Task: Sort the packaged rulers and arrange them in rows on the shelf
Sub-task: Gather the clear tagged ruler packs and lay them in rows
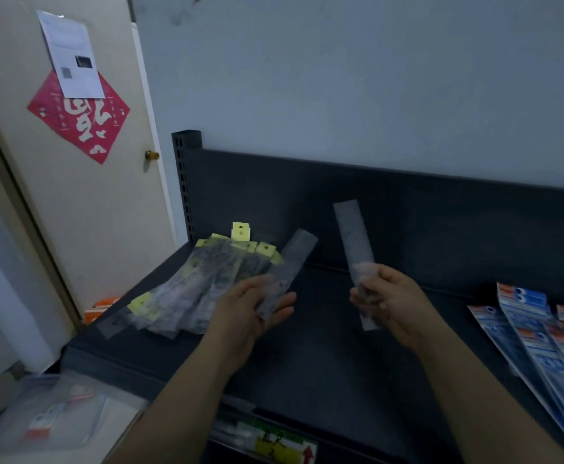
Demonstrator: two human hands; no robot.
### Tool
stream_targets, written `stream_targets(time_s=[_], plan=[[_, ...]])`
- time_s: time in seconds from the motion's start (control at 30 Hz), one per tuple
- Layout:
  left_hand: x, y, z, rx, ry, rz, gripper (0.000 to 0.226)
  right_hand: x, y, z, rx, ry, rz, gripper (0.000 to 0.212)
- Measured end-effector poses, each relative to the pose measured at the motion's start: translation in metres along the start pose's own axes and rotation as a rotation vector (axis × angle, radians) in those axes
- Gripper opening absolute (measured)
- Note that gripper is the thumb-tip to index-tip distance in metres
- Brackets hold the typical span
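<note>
My left hand (257, 309) holds a clear packaged ruler (290, 259) that slants up to the right above the dark shelf (324, 363). My right hand (387, 303) grips a second clear packaged ruler (354, 242), which stands nearly upright over the shelf's middle. A loose pile of packaged rulers with yellow header cards (203, 283) lies fanned out on the shelf's left part, just left of my left hand. Several blue and white packaged rulers (538, 339) lie side by side at the shelf's right end.
The shelf's dark back panel (441, 209) and a perforated upright post (184, 182) stand behind. A beige door (83, 195) with a red paper decoration is at the left. Clear bags of stock (53, 416) lie below left. A yellow price label (277, 447) sits on the front edge.
</note>
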State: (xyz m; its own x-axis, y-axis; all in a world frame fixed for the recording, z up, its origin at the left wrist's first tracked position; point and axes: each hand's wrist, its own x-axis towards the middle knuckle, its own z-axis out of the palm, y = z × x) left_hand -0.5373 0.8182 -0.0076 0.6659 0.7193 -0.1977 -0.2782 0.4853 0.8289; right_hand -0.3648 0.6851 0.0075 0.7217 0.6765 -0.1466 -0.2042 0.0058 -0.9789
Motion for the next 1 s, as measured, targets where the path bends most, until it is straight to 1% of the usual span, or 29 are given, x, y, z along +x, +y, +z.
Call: stream_targets(time_s=[0.07, 0.1, 0.17, 0.23, 0.4, 0.47, 0.53, 0.57, 0.7, 0.8, 0.87, 0.93, 1.0], plan=[[0.0, -0.01, 0.005, -0.06, -0.009, -0.045, 0.02, 0.001, -0.001, -0.01, 0.087, -0.003, 0.023, 0.011], [0.0, -0.016, 0.007, -0.044, -0.011, -0.058, 0.024, -0.001, 0.0, -0.011, 0.117, -0.035, 0.047, 0.012], [0.001, -0.025, 0.012, 0.029, -0.041, -0.067, 0.036, -0.004, 0.004, -0.007, 0.111, -0.124, 0.088, 0.014], [-0.002, -0.031, 0.018, 0.076, -0.079, -0.065, 0.043, -0.007, 0.01, -0.001, 0.059, -0.199, 0.094, 0.017], [-0.007, -0.033, 0.006, 0.127, -0.011, -0.043, 0.033, -0.012, 0.007, -0.006, -0.127, -0.308, 0.013, 0.029], [-0.01, -0.025, -0.001, 0.171, -0.019, -0.027, 0.029, -0.015, -0.002, -0.015, -0.228, -0.392, -0.024, 0.032], [-0.015, -0.014, -0.006, 0.209, -0.039, -0.028, 0.018, -0.017, -0.011, -0.021, -0.375, -0.487, -0.042, 0.03], [-0.015, -0.009, -0.009, 0.24, -0.047, -0.034, 0.018, -0.015, -0.015, -0.025, -0.448, -0.501, -0.039, 0.026], [-0.02, 0.015, -0.022, 0.357, -0.089, -0.033, 0.032, -0.005, -0.032, -0.033, -0.689, -0.471, -0.037, 0.015], [-0.025, 0.027, -0.028, 0.441, -0.171, -0.054, 0.021, -0.004, -0.039, -0.028, -0.786, -0.502, -0.018, 0.015], [-0.025, 0.029, -0.029, 0.551, -0.245, -0.08, 0.026, -0.002, -0.038, -0.019, -0.833, -0.528, -0.015, 0.017], [-0.024, 0.028, -0.03, 0.666, -0.311, -0.087, 0.023, 0.002, -0.034, -0.009, -0.816, -0.464, -0.065, 0.019], [-0.022, 0.026, -0.032, 0.725, -0.348, -0.106, 0.018, 0.006, -0.027, 0.001, -0.761, -0.346, -0.142, 0.024]])
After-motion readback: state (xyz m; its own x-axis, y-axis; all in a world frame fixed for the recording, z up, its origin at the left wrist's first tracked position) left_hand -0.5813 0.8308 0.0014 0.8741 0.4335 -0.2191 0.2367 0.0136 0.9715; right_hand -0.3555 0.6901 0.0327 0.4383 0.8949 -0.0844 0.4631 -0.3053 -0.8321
